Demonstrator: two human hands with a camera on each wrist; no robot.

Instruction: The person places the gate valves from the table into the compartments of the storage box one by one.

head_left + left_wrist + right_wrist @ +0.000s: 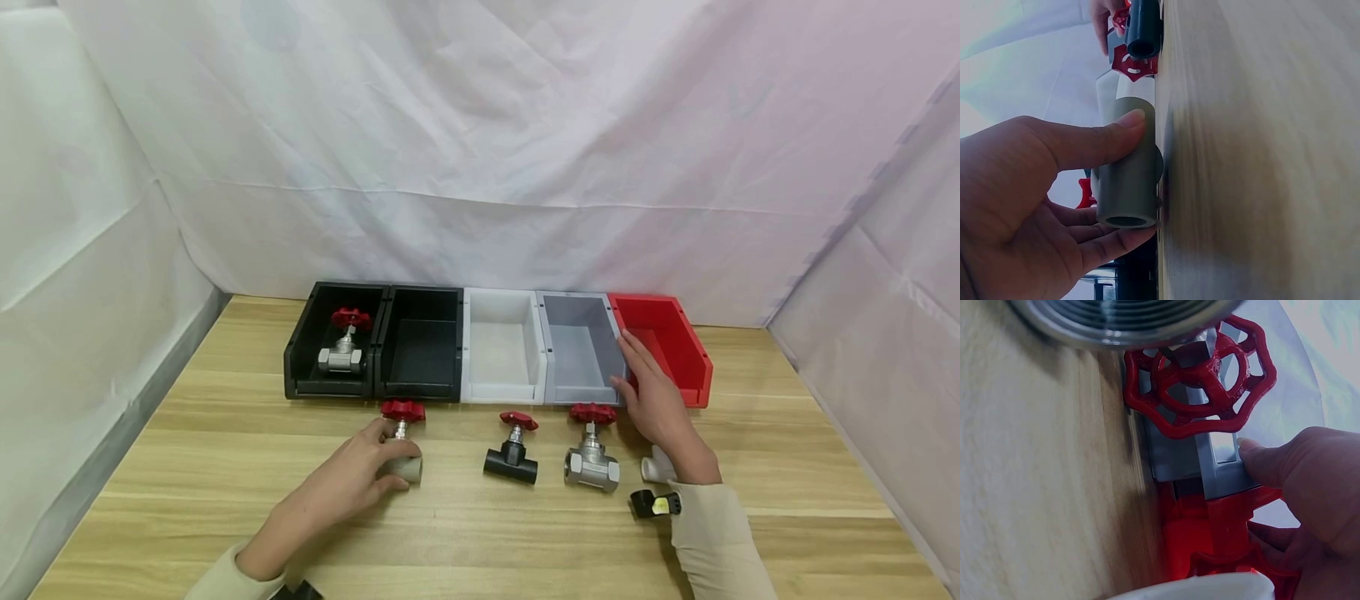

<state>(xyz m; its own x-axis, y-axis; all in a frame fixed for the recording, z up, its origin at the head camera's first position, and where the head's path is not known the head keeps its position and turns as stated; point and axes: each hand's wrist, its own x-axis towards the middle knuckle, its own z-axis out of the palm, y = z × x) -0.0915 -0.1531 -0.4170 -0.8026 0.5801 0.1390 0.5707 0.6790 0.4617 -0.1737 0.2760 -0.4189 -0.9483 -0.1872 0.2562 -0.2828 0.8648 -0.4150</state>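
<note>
My left hand (pixel 352 471) grips a grey plastic stop valve (pixel 407 468) with a red handwheel on the table before the black bins. In the left wrist view, the thumb presses one side of its pipe body (pixel 1125 187) and the fingers curl behind it. Stretched over the side walls where the grey bin (pixel 585 397) meets the red bin (pixel 697 387), my right hand (pixel 660 404) rests with fingers extended. Its thumb (pixel 1257 459) touches the grey bin's rim. Below that hand stands a steel valve (pixel 592 468); a white valve (pixel 654 469) is partly hidden by the wrist.
Bins stand in a row against the white curtain. The leftmost black bin (pixel 292 367) holds a steel valve (pixel 341 357) with a red handwheel. Beside it come another black bin (pixel 420 390) and a white bin (pixel 502 393). A black valve (pixel 512 462) lies between my hands.
</note>
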